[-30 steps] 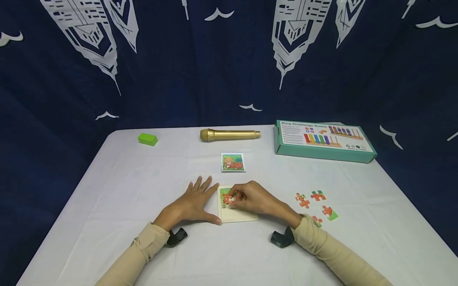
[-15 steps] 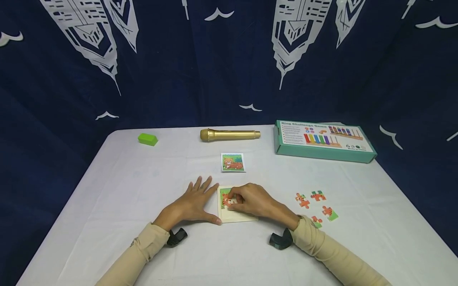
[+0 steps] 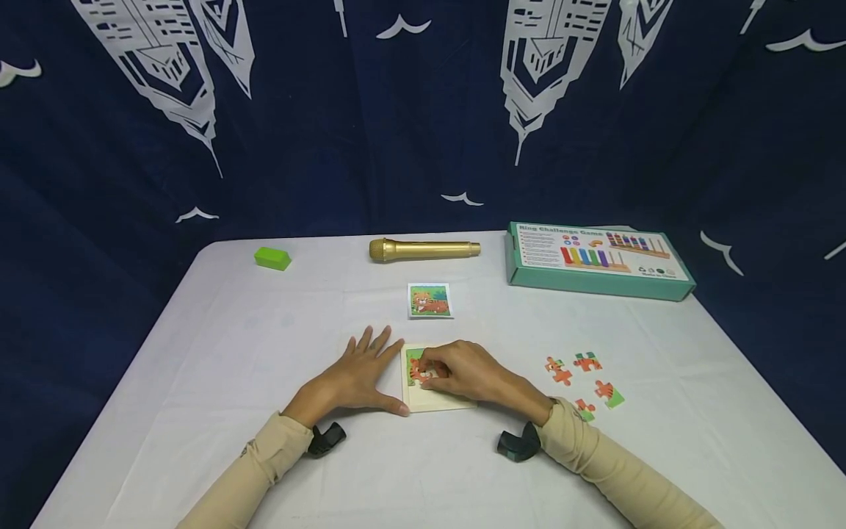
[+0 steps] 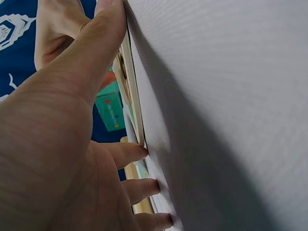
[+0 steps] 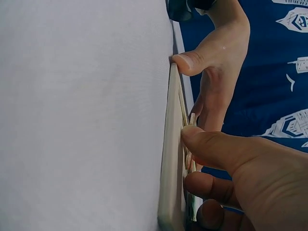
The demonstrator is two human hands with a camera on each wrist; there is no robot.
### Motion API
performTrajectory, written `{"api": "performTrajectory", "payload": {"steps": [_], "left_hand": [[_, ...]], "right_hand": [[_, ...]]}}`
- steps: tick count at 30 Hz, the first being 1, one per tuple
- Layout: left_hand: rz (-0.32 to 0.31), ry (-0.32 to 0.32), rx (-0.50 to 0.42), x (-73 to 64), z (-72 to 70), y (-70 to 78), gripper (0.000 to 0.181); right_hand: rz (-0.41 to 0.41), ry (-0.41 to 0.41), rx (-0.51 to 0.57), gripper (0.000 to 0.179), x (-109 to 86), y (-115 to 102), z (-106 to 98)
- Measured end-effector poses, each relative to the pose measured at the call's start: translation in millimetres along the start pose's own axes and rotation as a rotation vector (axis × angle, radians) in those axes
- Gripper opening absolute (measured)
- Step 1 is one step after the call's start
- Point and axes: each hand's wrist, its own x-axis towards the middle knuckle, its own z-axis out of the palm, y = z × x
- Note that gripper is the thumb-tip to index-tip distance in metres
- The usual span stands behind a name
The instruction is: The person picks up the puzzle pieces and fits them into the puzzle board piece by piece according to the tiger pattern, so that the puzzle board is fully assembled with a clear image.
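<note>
A small wooden puzzle board (image 3: 432, 401) lies in front of me, with orange and green picture pieces in its upper left part. My left hand (image 3: 360, 376) is spread flat beside it, thumb and index finger touching its left edge. In the left wrist view its fingertips (image 4: 139, 151) rest along the board and the cloth. My right hand (image 3: 471, 372) bends over the board and pinches a puzzle piece (image 3: 420, 373) between thumb and index finger, low in the tray. The fingers partly cover this piece. In the right wrist view, the thumb (image 5: 195, 137) is just above the board's rim.
Several loose puzzle pieces (image 3: 558, 371) lie right of the board. A tiger picture card (image 3: 430, 301) is behind it. Farther back are a gold microphone (image 3: 425, 250), a green block (image 3: 272, 258) and a teal game box (image 3: 598, 283). White cloth covers the table.
My right hand has shifted very slightly toward the left and down on the board, its fingers still at the piece. My left hand stays where it was.
</note>
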Motion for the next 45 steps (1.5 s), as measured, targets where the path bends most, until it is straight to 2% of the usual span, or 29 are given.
{"api": "performTrajectory", "payload": {"steps": [23, 27, 32, 38, 45], "left_hand": [[-0.006, -0.003, -0.004, 0.8, 0.6, -0.5, 0.114], [-0.008, 0.000, -0.003, 0.6, 0.6, -0.4, 0.114], [-0.009, 0.003, -0.005, 0.4, 1.8, 0.2, 0.115], [-0.010, 0.008, -0.011, 1.0, 3.3, -0.2, 0.115], [-0.014, 0.007, -0.033, 1.4, 2.9, -0.8, 0.116]], "right_hand": [[0.014, 0.020, -0.024, 0.015, -0.8, -2, -1], [0.006, 0.001, 0.009, 0.014, -2.2, 0, -4], [0.006, -0.029, 0.105, 0.013, -6.3, 6, -11], [0.051, -0.004, 0.229, 0.014, -19.5, 20, -24], [0.117, 0.100, 0.243, 0.018, -51.9, 42, -44]]}}
